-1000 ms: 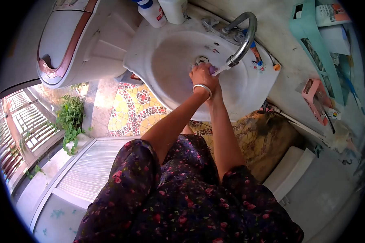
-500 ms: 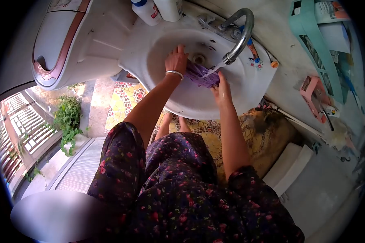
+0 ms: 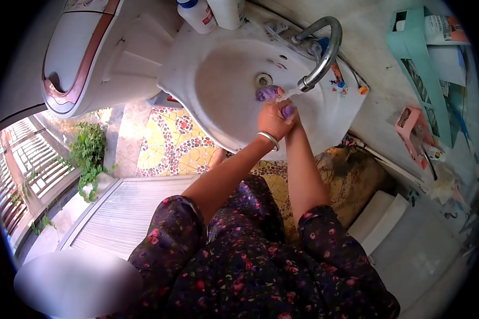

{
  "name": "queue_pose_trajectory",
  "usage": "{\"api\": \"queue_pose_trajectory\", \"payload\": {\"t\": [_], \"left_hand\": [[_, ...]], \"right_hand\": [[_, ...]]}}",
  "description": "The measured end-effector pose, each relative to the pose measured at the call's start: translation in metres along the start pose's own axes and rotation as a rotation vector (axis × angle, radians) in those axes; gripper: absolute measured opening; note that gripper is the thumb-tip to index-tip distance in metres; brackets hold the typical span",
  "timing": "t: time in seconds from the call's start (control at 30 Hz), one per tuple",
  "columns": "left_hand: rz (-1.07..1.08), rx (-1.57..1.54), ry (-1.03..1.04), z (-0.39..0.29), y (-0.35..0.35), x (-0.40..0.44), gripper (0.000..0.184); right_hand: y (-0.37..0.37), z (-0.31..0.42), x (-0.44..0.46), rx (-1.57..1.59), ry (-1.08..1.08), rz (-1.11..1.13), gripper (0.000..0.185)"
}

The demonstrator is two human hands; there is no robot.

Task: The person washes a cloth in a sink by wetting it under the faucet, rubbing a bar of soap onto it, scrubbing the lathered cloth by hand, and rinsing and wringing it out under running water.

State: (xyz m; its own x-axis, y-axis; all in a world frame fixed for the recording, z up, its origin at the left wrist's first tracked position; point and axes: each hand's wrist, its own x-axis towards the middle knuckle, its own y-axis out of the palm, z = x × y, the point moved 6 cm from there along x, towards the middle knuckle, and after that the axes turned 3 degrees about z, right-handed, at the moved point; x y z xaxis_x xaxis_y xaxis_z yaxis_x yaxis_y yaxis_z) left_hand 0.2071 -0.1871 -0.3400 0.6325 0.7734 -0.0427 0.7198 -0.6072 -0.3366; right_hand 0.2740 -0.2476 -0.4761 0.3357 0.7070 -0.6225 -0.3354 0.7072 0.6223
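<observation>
A bunched, wet purple cloth (image 3: 267, 93) is squeezed between my two hands under the running faucet (image 3: 320, 69). My left hand (image 3: 274, 121), with a silver bangle (image 3: 269, 139) at its wrist, is closed over the cloth. Pressed up against it from the right, my right hand (image 3: 292, 118) is closed too, its fingers partly hidden behind the left. One end of the cloth sticks out toward the drain (image 3: 263, 80), and a small bit shows between the hands. Water splashes over the knuckles into the white sink (image 3: 218, 90).
White bottles (image 3: 198, 16) stand on the sink's back left corner. An orange-and-blue toothbrush-like item (image 3: 337, 74) lies right of the faucet. Farther right are a green rack (image 3: 418, 80) and a pink holder (image 3: 411, 135). A white and pink appliance (image 3: 80, 58) is at left.
My left hand has moved right and nearer, joining my right hand. The cloth, spread between the hands before, is now bunched up tightly in both.
</observation>
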Motion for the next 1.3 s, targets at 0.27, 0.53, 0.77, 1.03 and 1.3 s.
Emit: {"api": "queue_pose_trajectory", "payload": {"t": [0.27,0.53,0.77,1.03,1.3], "left_hand": [[-0.1,-0.089,-0.271,0.024,-0.01,0.003,0.026],[-0.061,0.408,-0.098,0.057,-0.039,0.054,0.026],[-0.061,1.244,0.203,0.062,-0.056,0.06,0.02],[0.315,0.677,0.336,0.056,0.017,0.085,0.038],[0.168,0.054,-0.016,0.017,0.001,0.017,0.054]], "right_hand": [[0.033,0.003,-0.022,-0.011,-0.153,-0.071,0.032],[0.055,0.018,-0.047,-0.432,-0.187,-0.302,0.045],[0.113,0.085,-0.039,-1.548,-0.352,0.071,0.048],[0.031,-0.008,-0.061,-0.155,0.226,-0.528,0.052],[0.033,0.018,-0.022,0.442,0.119,0.096,0.07]]}}
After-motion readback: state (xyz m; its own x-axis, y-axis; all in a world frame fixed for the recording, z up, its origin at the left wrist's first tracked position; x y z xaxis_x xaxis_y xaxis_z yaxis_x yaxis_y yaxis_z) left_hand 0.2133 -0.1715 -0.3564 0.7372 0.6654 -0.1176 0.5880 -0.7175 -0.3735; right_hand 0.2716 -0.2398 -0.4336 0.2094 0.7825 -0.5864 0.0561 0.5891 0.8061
